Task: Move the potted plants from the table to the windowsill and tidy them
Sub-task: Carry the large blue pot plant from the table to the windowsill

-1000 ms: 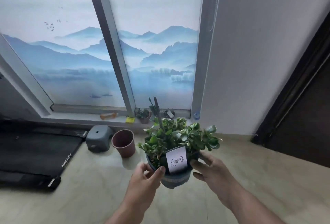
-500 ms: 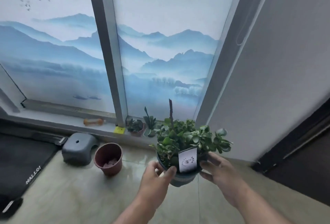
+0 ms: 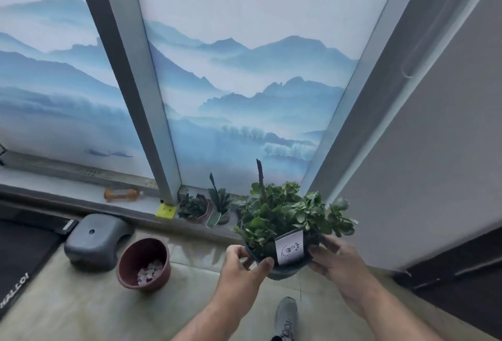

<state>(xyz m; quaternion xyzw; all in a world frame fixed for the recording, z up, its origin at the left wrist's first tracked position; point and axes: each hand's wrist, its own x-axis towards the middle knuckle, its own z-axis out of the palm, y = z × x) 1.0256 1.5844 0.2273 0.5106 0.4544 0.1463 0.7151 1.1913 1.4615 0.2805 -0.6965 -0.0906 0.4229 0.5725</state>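
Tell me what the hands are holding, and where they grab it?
A leafy potted plant. The left hand and right hand grip opposite sides of its dark pot.

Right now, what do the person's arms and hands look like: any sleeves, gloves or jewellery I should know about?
Both forearms are bare right down to the bottom edge of the head view, so no sleeves show. The left hand and right hand wear no gloves, and no rings, watch or wristband are visible. The only clothing in view is a grey lace-up shoe on the floor tiles below.
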